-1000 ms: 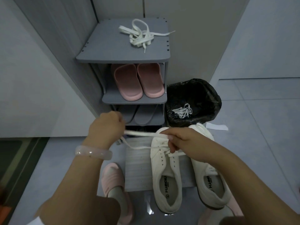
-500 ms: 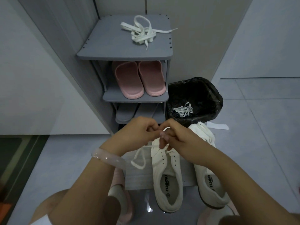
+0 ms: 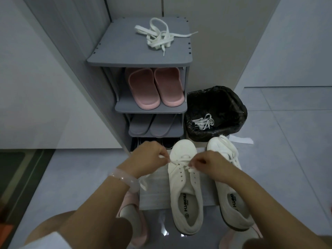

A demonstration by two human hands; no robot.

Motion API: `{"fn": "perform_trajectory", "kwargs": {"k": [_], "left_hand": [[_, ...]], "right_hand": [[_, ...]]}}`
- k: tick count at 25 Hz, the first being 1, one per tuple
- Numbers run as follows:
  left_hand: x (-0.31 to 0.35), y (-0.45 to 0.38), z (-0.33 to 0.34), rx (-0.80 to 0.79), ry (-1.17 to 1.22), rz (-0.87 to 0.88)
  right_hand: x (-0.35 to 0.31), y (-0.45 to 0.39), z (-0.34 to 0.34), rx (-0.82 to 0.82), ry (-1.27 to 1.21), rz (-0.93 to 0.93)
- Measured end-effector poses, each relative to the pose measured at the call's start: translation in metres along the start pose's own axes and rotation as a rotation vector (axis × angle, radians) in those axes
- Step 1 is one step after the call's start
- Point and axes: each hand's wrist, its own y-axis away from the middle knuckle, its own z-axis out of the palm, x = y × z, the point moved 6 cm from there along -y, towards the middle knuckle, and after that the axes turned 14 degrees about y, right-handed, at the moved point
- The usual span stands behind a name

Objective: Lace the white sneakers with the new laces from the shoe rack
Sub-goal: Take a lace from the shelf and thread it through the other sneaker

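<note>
Head view: the left hand (image 3: 149,159) and the right hand (image 3: 206,163) each pinch an end of the lace (image 3: 181,161) that crosses the lower eyelets of the left sneaker (image 3: 185,191), which lies on a pale mat (image 3: 154,193) on the floor in front of the shoe rack (image 3: 140,56). The step in hand looks like drawing the first crossing even; next, each end wants threading up into the following eyelets. The right sneaker (image 3: 228,186), just beside it, already carries a lace. Spare new laces (image 3: 159,36) lie near the back right corner of the rack's top shelf. The bin (image 3: 215,112) with a black liner holds a white lace bundle (image 3: 203,122).
</note>
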Motion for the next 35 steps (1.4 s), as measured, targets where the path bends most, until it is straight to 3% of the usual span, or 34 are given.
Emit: {"fn": "perform_trajectory", "kwargs": {"k": [5, 9, 14, 18, 20, 25, 27, 31, 32, 35], "left_hand": [[-0.012, -0.006, 0.047, -0.04, -0.031, -0.016], [-0.014, -0.011, 0.05, 0.071, -0.029, -0.038], [-0.008, -0.012, 0.052, 0.11, -0.142, 0.002], [-0.004, -0.012, 0.057, 0.088, -0.207, 0.027], [-0.007, -0.011, 0.063, 0.047, -0.152, 0.011], [-0.032, -0.016, 0.067, 0.044, 0.311, -0.215], [-0.03, -0.014, 0.069, -0.017, 0.367, -0.255], [0.0, -0.004, 0.052, 0.139, -0.108, -0.083], [0.004, -0.002, 0.052, 0.116, -0.116, -0.031], [0.01, 0.01, 0.073, -0.171, -0.016, -0.074]], "right_hand": [[-0.008, -0.005, 0.029, -0.064, 0.172, 0.018], [0.005, -0.004, 0.038, -0.142, -0.074, 0.135], [0.008, -0.003, 0.047, 0.002, -0.141, 0.225], [0.008, -0.004, 0.049, 0.015, -0.148, 0.213], [0.008, -0.005, 0.052, 0.011, -0.167, 0.213], [0.009, -0.008, 0.057, -0.019, -0.261, 0.221], [0.011, -0.01, 0.06, -0.046, -0.319, 0.242], [0.008, -0.012, 0.06, -0.061, -0.341, 0.217], [0.007, -0.012, 0.06, -0.076, -0.341, 0.203], [0.007, -0.014, 0.059, -0.093, -0.363, 0.211]]}}
